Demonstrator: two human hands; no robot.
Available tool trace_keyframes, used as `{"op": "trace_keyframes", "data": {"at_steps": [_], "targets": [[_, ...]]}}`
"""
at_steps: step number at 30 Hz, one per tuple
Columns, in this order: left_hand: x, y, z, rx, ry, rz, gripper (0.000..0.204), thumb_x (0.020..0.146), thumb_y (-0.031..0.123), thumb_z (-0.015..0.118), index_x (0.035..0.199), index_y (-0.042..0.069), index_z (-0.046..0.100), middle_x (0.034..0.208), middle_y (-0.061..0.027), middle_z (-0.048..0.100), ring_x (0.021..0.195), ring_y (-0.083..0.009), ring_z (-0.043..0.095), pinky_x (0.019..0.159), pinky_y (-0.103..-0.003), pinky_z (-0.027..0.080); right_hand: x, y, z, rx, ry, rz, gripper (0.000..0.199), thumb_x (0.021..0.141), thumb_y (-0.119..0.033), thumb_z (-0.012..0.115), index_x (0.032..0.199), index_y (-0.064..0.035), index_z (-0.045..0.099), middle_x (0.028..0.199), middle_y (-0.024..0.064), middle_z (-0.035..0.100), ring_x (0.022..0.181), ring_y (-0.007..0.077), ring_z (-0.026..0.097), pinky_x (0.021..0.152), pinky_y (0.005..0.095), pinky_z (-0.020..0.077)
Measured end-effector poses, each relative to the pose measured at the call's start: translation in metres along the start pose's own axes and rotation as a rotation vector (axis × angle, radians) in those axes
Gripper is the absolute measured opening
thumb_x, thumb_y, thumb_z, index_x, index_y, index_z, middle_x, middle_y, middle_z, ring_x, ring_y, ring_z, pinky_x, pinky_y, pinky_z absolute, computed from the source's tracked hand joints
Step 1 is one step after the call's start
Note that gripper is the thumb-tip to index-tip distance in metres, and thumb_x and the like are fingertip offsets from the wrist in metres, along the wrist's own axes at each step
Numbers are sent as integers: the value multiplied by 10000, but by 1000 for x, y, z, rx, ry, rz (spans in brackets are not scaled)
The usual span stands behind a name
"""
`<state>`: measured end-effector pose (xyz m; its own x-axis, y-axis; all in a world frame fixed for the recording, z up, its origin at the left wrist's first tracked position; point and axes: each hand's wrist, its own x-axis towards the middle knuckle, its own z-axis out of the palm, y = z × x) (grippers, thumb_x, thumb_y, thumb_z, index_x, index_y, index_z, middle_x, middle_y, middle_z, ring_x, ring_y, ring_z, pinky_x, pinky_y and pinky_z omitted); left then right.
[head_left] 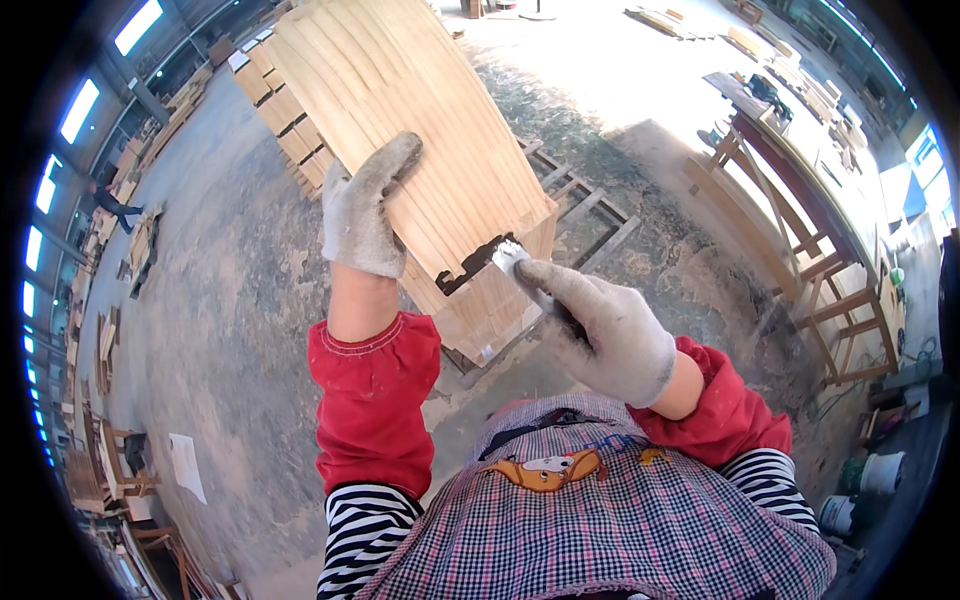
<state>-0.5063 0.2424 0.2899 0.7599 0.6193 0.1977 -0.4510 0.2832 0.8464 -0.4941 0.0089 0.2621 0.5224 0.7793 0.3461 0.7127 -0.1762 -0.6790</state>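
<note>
A pale wooden board (pixel 420 110) lies on top of a stack in front of me, its near end toward me. My left hand (pixel 362 220), in a whitish work glove, grips the board's left edge with the thumb on the upper face; the other fingers are partly hidden. A ragged band of dark brown paste (pixel 465 272) runs along the near end. My right hand (pixel 612 335), also gloved, is closed around a putty knife (pixel 507 256). Its metal blade touches the board at the right end of the dark band, while the glove covers most of the handle.
More stacked wood (pixel 290 125) stands at the left behind the board. A slatted pallet (pixel 605 212) lies on the floor to the right. Farther right is a wooden workbench (pixel 850 225), with white buckets (pixel 882 473) below it. A person (pixel 115 205) walks at the far left.
</note>
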Motion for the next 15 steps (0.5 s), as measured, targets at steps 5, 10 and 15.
{"op": "trace_keyframes", "data": {"at_steps": [5,10,15], "targets": [[3,1,-4,8,-36,23,357,784,52,661,1098,-78,550,1006,-175,635,902,-249,656,791,-326,559,3,6,5,-43,9,-6,483,786,-30,534,1266,-17,488,826,164,618,719,306,641,640,382,517],[2,0,-1,77,11,30,444,791,82,655,1174,-92,511,1050,-192,626,919,-276,654,801,-363,560,-2,10,0,-14,36,11,482,784,-35,538,1264,-23,494,825,167,619,709,304,642,635,381,521],[-2,2,2,5,-6,16,346,777,39,663,1095,-55,565,995,-146,640,885,-219,646,794,-316,538,-2,23,10,8,108,-63,487,756,21,536,1243,-3,521,803,148,603,653,237,621,611,322,508]]}}
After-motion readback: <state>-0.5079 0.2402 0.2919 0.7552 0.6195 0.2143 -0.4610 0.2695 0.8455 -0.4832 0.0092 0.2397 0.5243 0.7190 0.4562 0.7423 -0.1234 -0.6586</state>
